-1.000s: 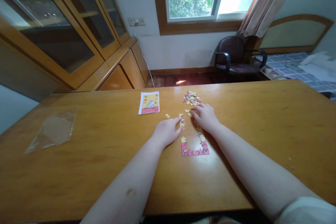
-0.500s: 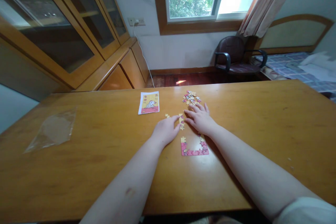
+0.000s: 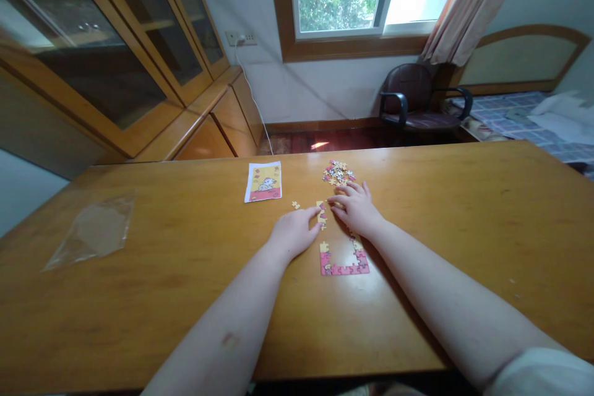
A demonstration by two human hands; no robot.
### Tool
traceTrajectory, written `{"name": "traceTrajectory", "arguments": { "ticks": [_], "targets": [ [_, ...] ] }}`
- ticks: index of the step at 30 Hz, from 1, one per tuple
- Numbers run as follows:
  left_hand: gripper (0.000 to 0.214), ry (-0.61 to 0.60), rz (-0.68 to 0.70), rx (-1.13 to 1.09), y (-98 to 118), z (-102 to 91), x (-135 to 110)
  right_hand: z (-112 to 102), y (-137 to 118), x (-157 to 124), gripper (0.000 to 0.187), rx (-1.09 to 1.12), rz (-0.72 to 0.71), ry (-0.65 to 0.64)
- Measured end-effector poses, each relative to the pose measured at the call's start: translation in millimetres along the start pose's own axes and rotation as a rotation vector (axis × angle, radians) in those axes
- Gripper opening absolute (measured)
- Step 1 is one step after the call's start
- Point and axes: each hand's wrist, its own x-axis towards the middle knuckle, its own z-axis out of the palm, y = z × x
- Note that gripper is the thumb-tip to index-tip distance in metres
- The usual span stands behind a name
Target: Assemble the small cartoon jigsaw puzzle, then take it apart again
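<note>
The left hand point(image 3: 293, 232), loosely curled and palm down, rests its fingertips on a short strip of joined yellow-and-pink jigsaw pieces point(image 3: 320, 213), which lies at 12 o'clock from the half-built pink-and-yellow puzzle border point(image 3: 344, 267) on the orange-brown wooden table point(image 3: 185, 297). The right hand point(image 3: 356, 209), fingers splayed flat and gripping nothing, lies at the strip's 3 o'clock. The strip looks best slid flat toward 6 o'clock, with the border pinned and the tabs aligned before pressing.
</note>
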Motion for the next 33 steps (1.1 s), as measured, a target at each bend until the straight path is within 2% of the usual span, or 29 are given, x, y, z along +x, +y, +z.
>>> {"name": "traceTrajectory", "arguments": {
  "ticks": [6,10,17,23,33],
  "targets": [
    [0.040,-0.006,0.009,0.004,0,0.9,0,4,5,2,0.016,0.030,0.029,0.083],
    [0.040,-0.030,-0.018,0.008,1,0.2,0,6,6,3,0.015,0.020,0.068,0.094],
    [0.040,-0.015,-0.009,-0.006,1,0.1,0,-5,6,4,0.020,0.052,0.183,0.143],
    [0.039,-0.014,-0.011,-0.006,0,0.6,0,-9,11,5,0.029,0.096,0.186,0.104],
    [0.040,-0.039,-0.024,0.004,2,-1.5,0,-11,9,3,0.023,0.027,0.196,0.096]
  ]
}}
